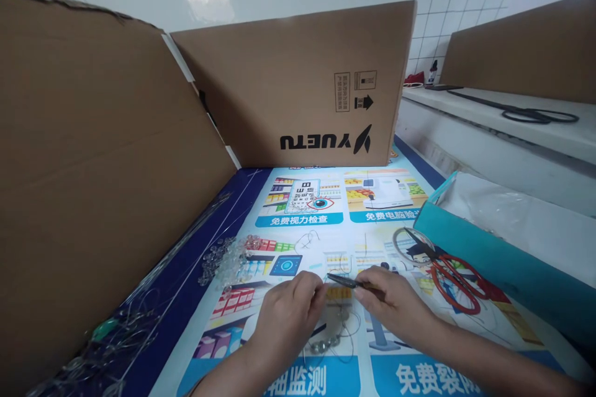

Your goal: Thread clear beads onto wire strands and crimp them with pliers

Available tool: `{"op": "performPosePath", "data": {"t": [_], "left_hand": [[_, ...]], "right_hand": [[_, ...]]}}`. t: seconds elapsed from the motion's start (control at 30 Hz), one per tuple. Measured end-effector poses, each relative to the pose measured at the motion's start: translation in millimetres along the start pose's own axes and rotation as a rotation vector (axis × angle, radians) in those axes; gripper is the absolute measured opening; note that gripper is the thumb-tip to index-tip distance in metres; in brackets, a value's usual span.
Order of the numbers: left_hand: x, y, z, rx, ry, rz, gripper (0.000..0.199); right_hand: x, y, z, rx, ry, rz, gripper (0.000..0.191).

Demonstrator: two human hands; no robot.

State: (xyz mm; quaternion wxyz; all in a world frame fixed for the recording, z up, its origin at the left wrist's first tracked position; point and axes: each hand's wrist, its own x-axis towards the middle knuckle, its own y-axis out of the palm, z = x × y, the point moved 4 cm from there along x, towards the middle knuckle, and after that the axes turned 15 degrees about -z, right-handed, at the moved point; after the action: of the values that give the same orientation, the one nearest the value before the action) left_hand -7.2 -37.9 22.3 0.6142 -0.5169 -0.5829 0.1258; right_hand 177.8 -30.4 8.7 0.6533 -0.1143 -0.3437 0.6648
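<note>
My right hand [388, 294] is closed around a pair of dark needle-nose pliers [342, 280], whose tip points left. Just left of that tip, my left hand [295, 304] pinches thin clear-looking cord, too fine to follow between the fingers. Below both hands lies a curved string of clear beads [325, 345] with loose loops of cord around it. Behind my left hand, a pile of loose clear beads [228, 263] is spread over the printed mat [321, 248]. Red-handled scissors [459, 282] lie right of my right hand, their blades over a roll of cord.
A teal box [507, 260] with clear plastic inside stands at the right. Tall cardboard panels [298, 93] wall off the left and back. Tangled cord [116, 335] lies along the left edge. Black scissors [531, 113] rest on a ledge at the far right.
</note>
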Motion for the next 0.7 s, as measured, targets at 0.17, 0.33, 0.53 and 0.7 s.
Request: {"op": "performPosePath", "data": {"t": [0.17,0.33,0.53,0.7], "left_hand": [[-1.0,1.1,-0.9,-0.064,-0.03,0.012,0.018],[1.2,-0.6,1.1,-0.433,-0.38,0.107,0.016],[-1.2,5.0,-8.3,-1.195,-0.911,0.309,0.024],[-8.2,9.8,-15.9,-1.417,-1.105,0.385,0.026]], "right_hand": [[-0.1,4.4,-1.2,-0.022,-0.012,0.03,0.02],[0.1,2.3,-2.8,-0.069,-0.059,0.001,0.02],[-1.1,-5.9,-3.3,-0.139,-0.223,-0.124,0.02],[-3.2,-6.6,-2.0,-0.205,-0.308,-0.142,0.021]]}}
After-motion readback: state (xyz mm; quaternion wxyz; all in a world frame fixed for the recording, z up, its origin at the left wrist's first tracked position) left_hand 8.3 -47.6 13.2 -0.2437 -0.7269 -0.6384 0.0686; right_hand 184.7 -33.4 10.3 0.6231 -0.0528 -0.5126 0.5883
